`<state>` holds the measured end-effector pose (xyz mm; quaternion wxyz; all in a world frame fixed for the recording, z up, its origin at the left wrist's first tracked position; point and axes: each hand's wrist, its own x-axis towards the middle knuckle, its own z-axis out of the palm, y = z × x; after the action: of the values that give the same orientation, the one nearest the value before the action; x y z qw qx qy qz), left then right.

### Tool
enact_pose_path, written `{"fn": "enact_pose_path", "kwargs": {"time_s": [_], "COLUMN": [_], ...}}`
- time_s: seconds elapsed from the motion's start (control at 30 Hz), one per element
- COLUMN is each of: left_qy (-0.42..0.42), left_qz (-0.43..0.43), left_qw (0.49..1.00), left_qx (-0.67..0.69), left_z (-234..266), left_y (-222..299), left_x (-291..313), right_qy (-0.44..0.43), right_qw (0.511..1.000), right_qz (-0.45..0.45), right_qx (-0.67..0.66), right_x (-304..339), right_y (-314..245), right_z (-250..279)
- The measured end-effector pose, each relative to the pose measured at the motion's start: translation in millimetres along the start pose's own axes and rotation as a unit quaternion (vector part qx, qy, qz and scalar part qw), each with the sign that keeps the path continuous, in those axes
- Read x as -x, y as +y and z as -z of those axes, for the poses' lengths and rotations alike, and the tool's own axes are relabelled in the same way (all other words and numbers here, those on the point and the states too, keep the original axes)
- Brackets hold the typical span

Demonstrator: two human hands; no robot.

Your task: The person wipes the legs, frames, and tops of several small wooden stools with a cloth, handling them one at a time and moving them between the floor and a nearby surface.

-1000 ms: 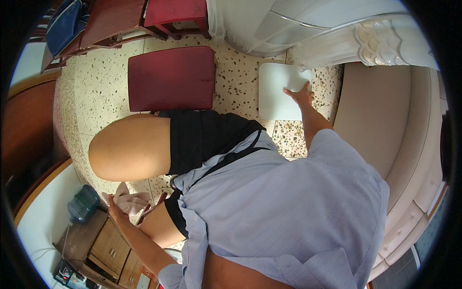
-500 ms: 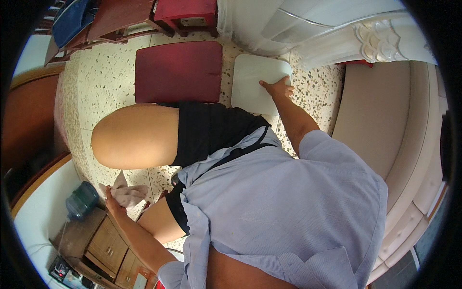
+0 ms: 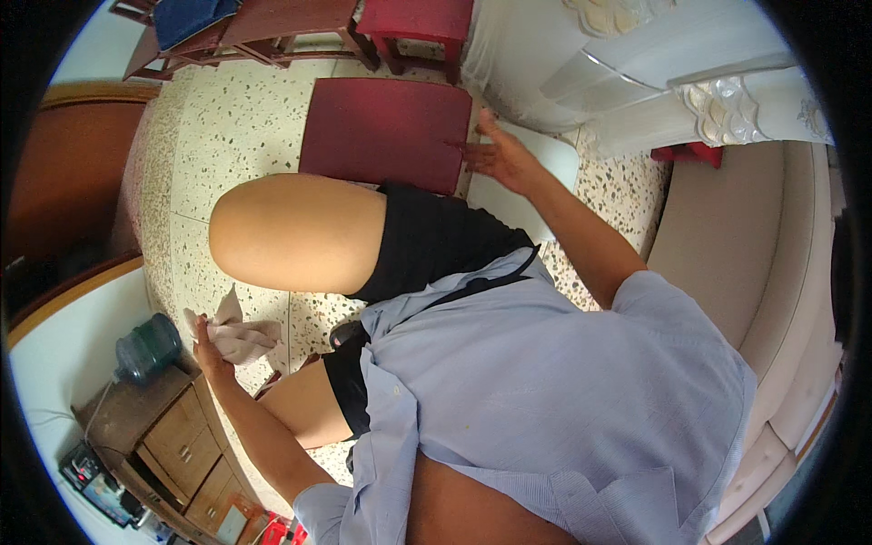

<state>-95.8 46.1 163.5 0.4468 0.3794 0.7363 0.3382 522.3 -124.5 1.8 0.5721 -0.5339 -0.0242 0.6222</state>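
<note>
Our left hand point(image 3: 211, 350) is closed around a crumpled pale cloth point(image 3: 238, 332), held low beside the raised knee, above the speckled floor point(image 3: 236, 136) and near a wooden drawer cabinet point(image 3: 168, 431). Our right hand point(image 3: 501, 156) is spread wide, fingers resting on a white cushion point(image 3: 522, 186) just beside the dark red stool point(image 3: 386, 132).

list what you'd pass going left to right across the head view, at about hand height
Blue water bottle → left hand gripping a pale cloth → bare raised knee → dark red stool seat → right hand → white cushion → beige sofa.
</note>
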Motion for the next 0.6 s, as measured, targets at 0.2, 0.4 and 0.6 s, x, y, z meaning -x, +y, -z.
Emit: {"fn": "enact_pose_path", "kwargs": {"time_s": [0.2,0.4,0.6], "left_qy": [-0.023,-0.049,-0.073], "left_qz": [-0.05,-0.089,-0.123], "left_qw": [0.998,0.991,0.985], "left_qx": [0.035,0.082,0.098], "left_z": [-11.0,-1.2,9.3], "left_y": [14.3,23.7,42.2], "left_x": [3.7,4.5,1.3], "right_qy": [0.019,0.033,0.051], "right_qw": [0.994,0.995,0.996], "right_qz": [0.076,0.065,0.077], "right_qx": [-0.075,-0.07,-0.007], "right_x": [-7.3,-23.2,33.9], "right_y": [-9.4,-33.8,-76.2], "right_z": [-84.0,-87.4,-74.4]}}
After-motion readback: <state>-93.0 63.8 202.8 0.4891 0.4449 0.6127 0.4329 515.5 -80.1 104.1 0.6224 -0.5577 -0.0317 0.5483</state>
